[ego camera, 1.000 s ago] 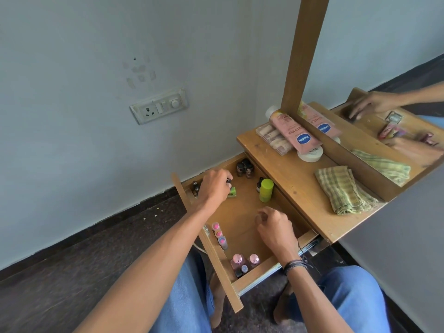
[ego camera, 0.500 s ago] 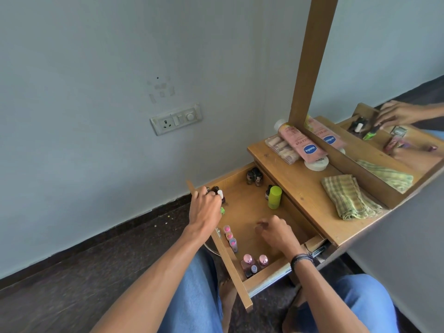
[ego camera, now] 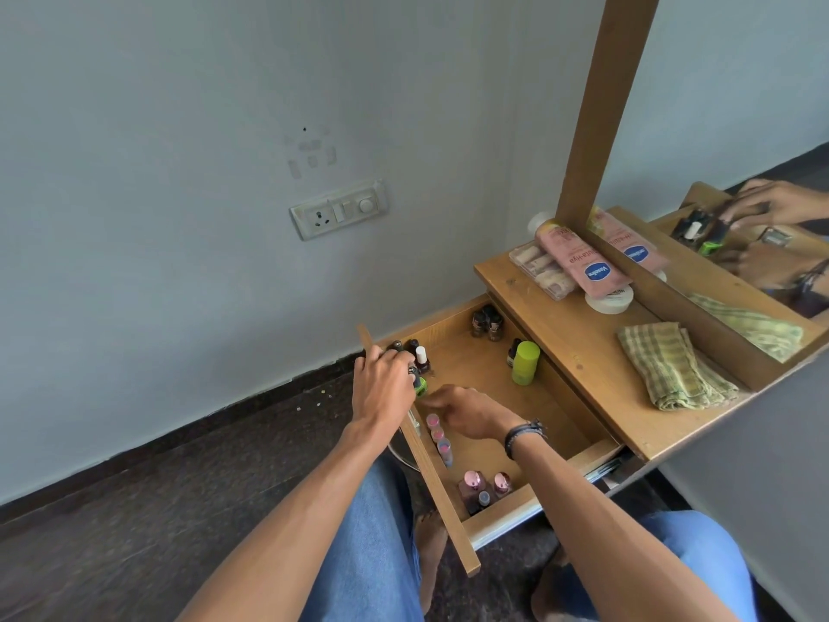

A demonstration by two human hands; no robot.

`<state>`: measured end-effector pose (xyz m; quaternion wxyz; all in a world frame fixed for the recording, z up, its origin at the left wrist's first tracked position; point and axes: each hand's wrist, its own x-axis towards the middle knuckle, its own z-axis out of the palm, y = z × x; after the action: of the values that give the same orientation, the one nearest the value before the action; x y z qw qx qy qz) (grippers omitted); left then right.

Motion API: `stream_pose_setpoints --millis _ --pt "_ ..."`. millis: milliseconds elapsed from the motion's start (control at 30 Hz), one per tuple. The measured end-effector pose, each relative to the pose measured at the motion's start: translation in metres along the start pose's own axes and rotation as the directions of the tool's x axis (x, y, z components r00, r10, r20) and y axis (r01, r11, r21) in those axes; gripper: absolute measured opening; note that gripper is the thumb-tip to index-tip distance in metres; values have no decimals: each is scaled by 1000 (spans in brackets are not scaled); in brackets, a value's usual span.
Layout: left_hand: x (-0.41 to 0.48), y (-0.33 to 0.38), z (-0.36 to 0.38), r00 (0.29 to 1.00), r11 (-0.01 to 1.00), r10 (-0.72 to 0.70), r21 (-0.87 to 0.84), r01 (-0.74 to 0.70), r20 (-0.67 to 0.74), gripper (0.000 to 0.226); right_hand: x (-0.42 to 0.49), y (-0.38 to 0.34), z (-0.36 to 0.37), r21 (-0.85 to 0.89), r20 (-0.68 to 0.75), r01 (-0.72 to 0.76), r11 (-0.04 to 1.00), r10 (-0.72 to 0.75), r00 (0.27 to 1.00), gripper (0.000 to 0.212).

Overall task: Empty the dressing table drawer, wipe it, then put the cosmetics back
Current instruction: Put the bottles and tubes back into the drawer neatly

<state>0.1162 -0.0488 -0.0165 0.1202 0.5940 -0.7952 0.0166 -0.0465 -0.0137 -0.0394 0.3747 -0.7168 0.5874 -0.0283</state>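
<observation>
Plainly pulled out from under the tabletop: the drawer, with cosmetics inside. Along the drawer's front wall, a row of pink-capped tubes. In its near corner, a cluster of pink-topped bottles. In its far corner, a few dark bottles. Against its table side, an upright lime-green container, with a small dark bottle just beside.

At the far end of the drawer's front wall, a white-capped bottle among darker ones, and a green bottle. Over that end of the drawer, the left hand, fingers curled down onto the green bottle's dark cap, gripping it. Low over the drawer's middle, the right hand, fingers drawn together and pointing toward the front wall; cannot tell whether pinching anything. Around that wrist, a dark wristband.

Above the drawer, on the tabletop: a folded checked cloth, a pink lotion tube lying across a clear box, and a white round jar under the tube's lower end. Behind these, farther from the drawer, a wood-framed mirror reflecting both hands. On the grey wall past the drawer's far end, a switch plate. Below the drawer, blue jeans and a bare foot on dark floor.
</observation>
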Motion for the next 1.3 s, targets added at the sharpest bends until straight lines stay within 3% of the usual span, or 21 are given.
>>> stream_pose_setpoints --millis 233,833,1100,1300 --pt "5 -4 4 996 998 -11 -64 5 -89 18 17 -5 0 -81 8 35 996 -34 999 62" --pt "9 -4 1 998 998 -34 -58 31 -47 13 34 -2 4 -187 23 50 981 -47 999 57" --pt "9 -7 7 998 997 -37 -67 33 -60 14 31 0 2 -153 8 60 986 -60 998 57" --pt "11 -4 5 998 998 -45 -42 43 -50 6 3 3 -12 -13 -149 32 999 -34 988 54"
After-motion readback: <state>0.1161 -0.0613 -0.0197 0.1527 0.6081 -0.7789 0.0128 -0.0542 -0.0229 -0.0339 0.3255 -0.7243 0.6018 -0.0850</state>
